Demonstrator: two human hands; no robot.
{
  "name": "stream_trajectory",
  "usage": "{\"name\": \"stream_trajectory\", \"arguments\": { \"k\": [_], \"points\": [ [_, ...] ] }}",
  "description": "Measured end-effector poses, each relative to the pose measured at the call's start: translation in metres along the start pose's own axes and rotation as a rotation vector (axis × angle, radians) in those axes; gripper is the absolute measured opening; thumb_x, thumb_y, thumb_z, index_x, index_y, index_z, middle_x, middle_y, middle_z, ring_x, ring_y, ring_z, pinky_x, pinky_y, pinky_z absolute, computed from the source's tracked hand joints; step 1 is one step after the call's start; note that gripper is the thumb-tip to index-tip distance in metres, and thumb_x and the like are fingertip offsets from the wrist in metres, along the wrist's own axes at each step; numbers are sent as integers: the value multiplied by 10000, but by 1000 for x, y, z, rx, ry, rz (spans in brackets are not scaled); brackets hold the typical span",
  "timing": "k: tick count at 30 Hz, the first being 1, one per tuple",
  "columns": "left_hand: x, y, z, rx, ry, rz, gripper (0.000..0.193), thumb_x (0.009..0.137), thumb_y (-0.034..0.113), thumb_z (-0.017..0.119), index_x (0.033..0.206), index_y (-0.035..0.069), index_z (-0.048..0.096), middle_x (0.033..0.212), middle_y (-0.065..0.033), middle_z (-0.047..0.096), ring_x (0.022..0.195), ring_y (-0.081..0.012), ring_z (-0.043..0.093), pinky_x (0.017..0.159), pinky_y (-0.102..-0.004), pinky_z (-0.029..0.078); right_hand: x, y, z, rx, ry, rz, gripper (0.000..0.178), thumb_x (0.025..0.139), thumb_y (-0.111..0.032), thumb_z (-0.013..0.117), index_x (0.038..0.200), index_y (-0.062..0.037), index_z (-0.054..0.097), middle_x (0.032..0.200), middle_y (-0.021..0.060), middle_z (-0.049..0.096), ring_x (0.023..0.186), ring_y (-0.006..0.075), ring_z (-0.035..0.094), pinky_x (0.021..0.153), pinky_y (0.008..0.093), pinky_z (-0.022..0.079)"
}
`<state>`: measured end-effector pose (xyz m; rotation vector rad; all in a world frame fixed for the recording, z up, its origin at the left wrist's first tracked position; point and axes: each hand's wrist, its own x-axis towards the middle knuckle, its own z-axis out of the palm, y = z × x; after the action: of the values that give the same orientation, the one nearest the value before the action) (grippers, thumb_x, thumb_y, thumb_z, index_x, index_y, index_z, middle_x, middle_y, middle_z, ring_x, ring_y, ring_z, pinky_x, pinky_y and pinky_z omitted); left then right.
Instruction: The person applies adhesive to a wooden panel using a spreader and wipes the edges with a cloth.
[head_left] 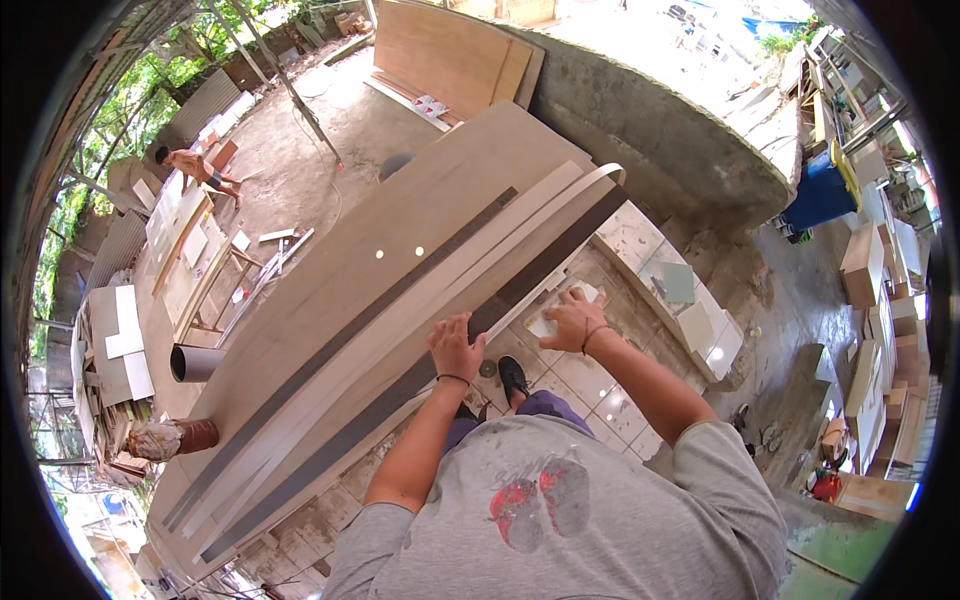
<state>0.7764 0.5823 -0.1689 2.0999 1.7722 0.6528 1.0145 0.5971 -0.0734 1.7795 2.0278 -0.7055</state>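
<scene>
Long narrow strips run lengthwise over a large brown board table. The nearest is a dark strip (575,245) along the near edge; beyond it lie pale strips (440,285), one curling up at its far right end, and another dark strip (400,290). My left hand (456,350) rests on the near dark strip, fingers extended and thumb apart, holding nothing. To its right, just off the table edge, my right hand (574,322) is closed around a whitish crumpled piece that looks like a rag (541,326). Part of it is hidden under the fingers.
At the table's left end are a reddish-brown can (198,435) and a grey cylinder (197,363). Large wooden panels (450,60) lean beyond the table, beside a concrete wall (650,120). Another person (200,168) works at the far left. A blue bin (825,190) stands right.
</scene>
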Motion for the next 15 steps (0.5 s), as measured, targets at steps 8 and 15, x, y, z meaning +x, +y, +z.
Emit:
{"name": "stream_trajectory", "arguments": {
  "k": [8,15],
  "points": [
    [-22,-31,-32,-37,19,52,599,697,229,758,1239,113,529,1163,-53,597,1121,-273,524,943,-425,391,-2,-58,36,144,376,-150,664,668,-579,678,1262,-286,629,1444,138,431,1369,347,333,1014,748,158],
    [-42,-50,-47,-57,-22,35,553,700,245,759,1196,105,557,1132,-45,616,1120,-259,529,950,-425,381,17,-77,64,145,465,-164,703,682,-579,670,1308,-269,589,1491,160,360,1399,336,269,1004,770,155]
  ]
}}
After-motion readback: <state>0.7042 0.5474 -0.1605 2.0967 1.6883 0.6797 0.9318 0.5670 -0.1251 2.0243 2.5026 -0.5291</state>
